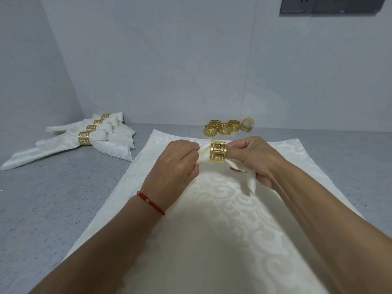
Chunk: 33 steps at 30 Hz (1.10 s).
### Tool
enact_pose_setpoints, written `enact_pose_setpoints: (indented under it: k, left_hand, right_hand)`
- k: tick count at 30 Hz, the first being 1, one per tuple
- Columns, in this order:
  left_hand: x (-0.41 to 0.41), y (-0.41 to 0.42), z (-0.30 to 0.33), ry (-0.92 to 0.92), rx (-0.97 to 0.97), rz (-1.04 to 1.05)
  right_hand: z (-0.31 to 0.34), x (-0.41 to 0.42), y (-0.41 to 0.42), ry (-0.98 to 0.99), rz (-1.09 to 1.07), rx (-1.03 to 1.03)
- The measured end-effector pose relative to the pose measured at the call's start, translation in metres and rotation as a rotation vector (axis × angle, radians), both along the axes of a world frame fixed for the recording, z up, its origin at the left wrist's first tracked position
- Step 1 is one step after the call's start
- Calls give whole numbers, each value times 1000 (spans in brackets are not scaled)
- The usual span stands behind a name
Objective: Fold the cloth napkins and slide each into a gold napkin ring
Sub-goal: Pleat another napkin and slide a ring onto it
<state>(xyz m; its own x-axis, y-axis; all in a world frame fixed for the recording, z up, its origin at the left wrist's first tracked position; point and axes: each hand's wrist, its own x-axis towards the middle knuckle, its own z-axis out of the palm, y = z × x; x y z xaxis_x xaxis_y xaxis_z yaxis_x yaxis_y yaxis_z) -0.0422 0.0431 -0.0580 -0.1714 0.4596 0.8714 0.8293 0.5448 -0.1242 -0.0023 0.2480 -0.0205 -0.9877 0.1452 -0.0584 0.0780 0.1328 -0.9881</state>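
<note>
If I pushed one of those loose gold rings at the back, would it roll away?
Probably not as they sit. The loose gold rings seem to rest on their flat ends on the grey counter, so a push would likely slide one. Tipped on its side, its round shape could roll. The cut-out pattern suggests thin, fairly light metal.

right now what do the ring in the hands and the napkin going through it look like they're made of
Ring: looks like polished gold-toned metal, with bright reflections and a cut-out key pattern; whether plated or solid cannot be told.
Napkin: cream woven cloth with a slight sheen, bunching in soft folds; likely damask, fibre unclear.
</note>
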Motion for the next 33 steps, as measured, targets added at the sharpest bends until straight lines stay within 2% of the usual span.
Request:
enact_pose_setpoints:
  k: [5, 9, 11, 15, 19, 27, 33]
  left_hand:
    - [1, -5, 8, -431, 27, 40]
    - [7, -4, 17, -532, -73, -37]
    - [8, -6, 17, -548, 14, -107]
    - [12, -6, 17, -654, 169, -138]
    - [11, -7, 16, -893, 270, -158]
    - [6, -10, 10, -838, 120, -34]
    - [7, -10, 10, -835, 92, -37]
  right_hand:
    - [3, 2, -7, 178, -23, 84]
    - [4, 4, -16, 249, 146, 197]
    - [3, 4, -17, 274, 181, 220]
    - [-2, 5, -18, 270, 179, 138]
    - [-7, 6, -14, 215, 133, -12]
    - [-12, 3, -9, 73, 125, -67]
    - [0, 2, -5, 150, 228, 223]
